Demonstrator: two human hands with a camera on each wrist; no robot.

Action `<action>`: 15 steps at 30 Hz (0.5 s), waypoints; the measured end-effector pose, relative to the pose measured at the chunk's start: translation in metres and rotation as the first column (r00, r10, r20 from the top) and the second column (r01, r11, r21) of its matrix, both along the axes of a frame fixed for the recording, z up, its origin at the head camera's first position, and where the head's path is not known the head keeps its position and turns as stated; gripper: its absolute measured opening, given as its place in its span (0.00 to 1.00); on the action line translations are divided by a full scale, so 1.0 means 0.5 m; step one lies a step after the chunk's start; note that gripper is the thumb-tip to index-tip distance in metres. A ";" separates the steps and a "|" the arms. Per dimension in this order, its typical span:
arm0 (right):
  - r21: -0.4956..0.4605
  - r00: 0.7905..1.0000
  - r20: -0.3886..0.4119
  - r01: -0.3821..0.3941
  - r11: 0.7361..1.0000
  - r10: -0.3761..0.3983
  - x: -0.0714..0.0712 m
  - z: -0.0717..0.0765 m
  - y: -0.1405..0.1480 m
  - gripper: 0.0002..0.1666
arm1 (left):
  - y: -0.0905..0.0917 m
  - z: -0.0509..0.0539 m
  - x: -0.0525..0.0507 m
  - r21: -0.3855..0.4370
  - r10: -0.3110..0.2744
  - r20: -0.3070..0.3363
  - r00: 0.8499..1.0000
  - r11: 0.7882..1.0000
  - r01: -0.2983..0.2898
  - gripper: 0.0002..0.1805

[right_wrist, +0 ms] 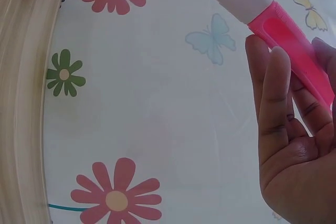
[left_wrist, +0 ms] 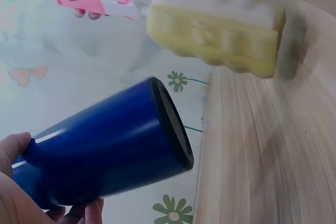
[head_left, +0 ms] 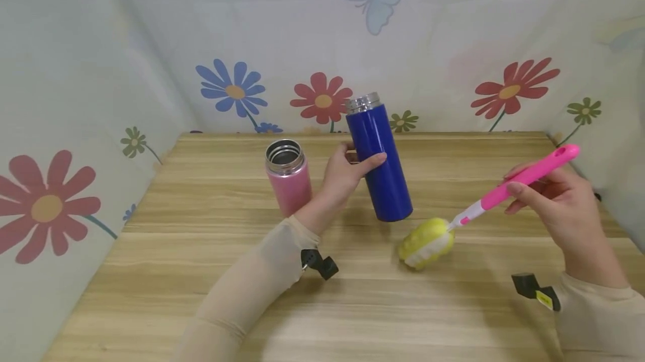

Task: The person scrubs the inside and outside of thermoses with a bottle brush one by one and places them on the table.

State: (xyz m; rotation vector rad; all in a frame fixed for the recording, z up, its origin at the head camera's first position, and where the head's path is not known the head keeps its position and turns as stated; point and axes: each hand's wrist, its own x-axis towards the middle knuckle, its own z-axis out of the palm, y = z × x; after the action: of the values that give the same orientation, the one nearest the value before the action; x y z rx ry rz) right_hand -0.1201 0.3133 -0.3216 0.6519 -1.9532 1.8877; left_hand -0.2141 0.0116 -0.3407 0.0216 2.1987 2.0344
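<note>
My left hand (head_left: 347,174) grips a blue thermos bottle (head_left: 380,166) around its middle. The bottle has no lid, leans with its steel mouth up and to the left, and its base shows off the table in the left wrist view. In my right hand (head_left: 569,205) is a bottle brush, pinched by its pink handle (head_left: 529,177) between thumb and fingers. Its yellow and white sponge head (head_left: 427,243) points down to the left, low over the table and beside the bottle's base. A lidless pink thermos bottle (head_left: 289,183) stands left of my left hand, partly behind the forearm.
The wooden tabletop (head_left: 201,272) lies under everything. A white cloth (head_left: 428,54) printed with flowers and butterflies hangs along its back and sides. Black wrist mounts (head_left: 318,264) stick out from both sleeves.
</note>
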 end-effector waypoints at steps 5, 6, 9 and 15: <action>0.004 1.000 0.005 -0.011 1.000 0.011 0.000 0.001 0.002 0.14 | 0.022 -0.008 -0.011 -0.049 0.016 -0.095 0.995 0.999 -0.021 0.39; 0.008 1.000 0.010 -0.008 1.000 0.008 0.000 0.002 0.003 0.14 | 0.027 -0.010 -0.014 -0.048 0.020 -0.112 0.994 0.999 -0.025 0.39; 0.025 1.000 0.020 0.002 1.000 -0.003 0.001 0.002 0.004 0.15 | 0.041 -0.018 -0.022 -0.064 0.025 -0.166 0.986 0.997 -0.036 0.40; 0.041 0.999 0.004 -0.050 0.998 0.050 -0.002 -0.001 0.004 0.15 | 0.066 -0.039 -0.034 -0.119 -0.002 -0.253 0.968 0.992 -0.029 0.41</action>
State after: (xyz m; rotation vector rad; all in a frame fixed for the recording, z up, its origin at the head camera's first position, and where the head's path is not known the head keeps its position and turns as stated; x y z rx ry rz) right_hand -0.1210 0.3150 -0.3222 0.7158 -2.0000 1.8835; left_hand -0.2312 0.0444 -0.3600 0.2671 2.4761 1.9966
